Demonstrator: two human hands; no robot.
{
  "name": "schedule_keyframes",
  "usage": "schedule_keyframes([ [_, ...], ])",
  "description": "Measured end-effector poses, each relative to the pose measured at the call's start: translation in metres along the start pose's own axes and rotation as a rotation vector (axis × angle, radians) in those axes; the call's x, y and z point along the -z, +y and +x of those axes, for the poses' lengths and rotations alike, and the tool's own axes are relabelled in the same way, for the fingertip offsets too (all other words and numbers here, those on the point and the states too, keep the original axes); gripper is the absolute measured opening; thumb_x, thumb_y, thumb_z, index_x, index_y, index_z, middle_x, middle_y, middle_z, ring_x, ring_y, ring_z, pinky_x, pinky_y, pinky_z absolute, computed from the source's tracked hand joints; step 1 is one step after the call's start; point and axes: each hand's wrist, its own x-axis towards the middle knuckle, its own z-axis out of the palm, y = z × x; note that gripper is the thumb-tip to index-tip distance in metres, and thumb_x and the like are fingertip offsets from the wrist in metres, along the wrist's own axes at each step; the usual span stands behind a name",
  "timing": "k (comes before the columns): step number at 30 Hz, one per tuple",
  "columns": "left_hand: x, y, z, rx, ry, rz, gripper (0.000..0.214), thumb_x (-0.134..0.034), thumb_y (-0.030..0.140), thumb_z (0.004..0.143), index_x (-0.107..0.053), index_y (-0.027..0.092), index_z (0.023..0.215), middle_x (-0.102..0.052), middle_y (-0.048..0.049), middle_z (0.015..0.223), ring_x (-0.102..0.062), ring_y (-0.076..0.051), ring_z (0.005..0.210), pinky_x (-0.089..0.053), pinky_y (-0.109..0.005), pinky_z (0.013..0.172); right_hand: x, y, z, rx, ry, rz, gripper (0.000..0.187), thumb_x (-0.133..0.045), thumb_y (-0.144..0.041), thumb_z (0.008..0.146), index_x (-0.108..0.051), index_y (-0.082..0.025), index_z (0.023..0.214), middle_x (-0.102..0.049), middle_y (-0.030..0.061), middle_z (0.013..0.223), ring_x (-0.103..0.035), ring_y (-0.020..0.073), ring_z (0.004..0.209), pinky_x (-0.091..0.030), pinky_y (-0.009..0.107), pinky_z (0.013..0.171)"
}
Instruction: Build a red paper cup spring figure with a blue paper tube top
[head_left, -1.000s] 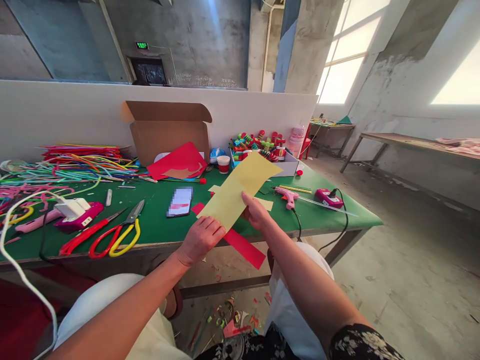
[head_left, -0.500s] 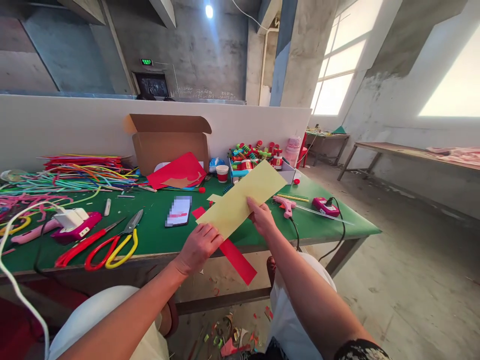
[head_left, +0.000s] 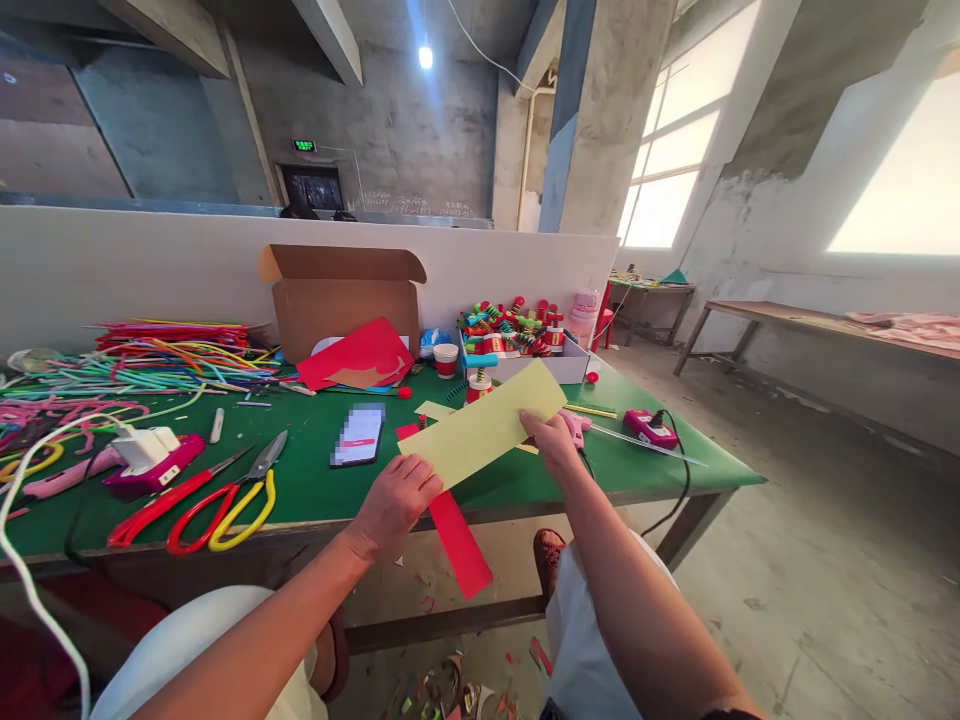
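My left hand (head_left: 394, 505) is closed on the near end of a long yellow paper sheet (head_left: 484, 423). A red paper strip (head_left: 457, 540) is held under the same hand and hangs down past the green table's front edge (head_left: 315, 485). My right hand (head_left: 553, 440) pinches the far right end of the yellow sheet. The sheet lies nearly flat, just above the table. A pink glue gun (head_left: 577, 428) lies right behind my right hand.
Red and yellow scissors (head_left: 217, 490) and a phone (head_left: 358, 436) lie to the left. An open cardboard box (head_left: 345, 300) with red paper (head_left: 360, 352), a small cup (head_left: 446, 358), a white tray of colourful toys (head_left: 517, 340) and piles of pipe cleaners (head_left: 135, 355) sit behind. Paper scraps litter the floor.
The yellow sheet has tilted down from steeply raised to nearly flat. My right hand slid out along it to the far end. The red strip swung lower.
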Motion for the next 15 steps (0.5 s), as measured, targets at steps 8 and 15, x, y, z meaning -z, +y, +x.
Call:
schedule_keyframes([
  [8, 0.01, -0.017, 0.0, 0.061, 0.004, 0.042, 0.029, -0.041, 0.01, 0.094, -0.059, 0.016, 0.073, -0.056, -0.0065, 0.079, -0.046, -0.02, 0.076, -0.038, -0.03, 0.067, 0.015, -0.012, 0.002, 0.003, 0.047, -0.119, 0.019, -0.074, -0.015, 0.066, -0.057, -0.017, 0.058, -0.054, -0.0034, 0.042, -0.052, 0.0107, 0.038, -0.045, 0.021, 0.039],
  [15, 0.011, -0.008, 0.004, -0.014, 0.084, 0.04, 0.029, -0.041, 0.006, 0.093, -0.059, 0.017, 0.072, -0.056, -0.0055, 0.077, -0.047, -0.019, 0.076, -0.038, -0.03, 0.069, 0.017, -0.008, 0.009, 0.164, 0.146, -0.019, 0.029, -0.078, -0.038, 0.059, -0.059, -0.018, 0.064, -0.055, -0.0054, 0.048, -0.051, 0.0107, 0.042, -0.048, 0.024, 0.044],
])
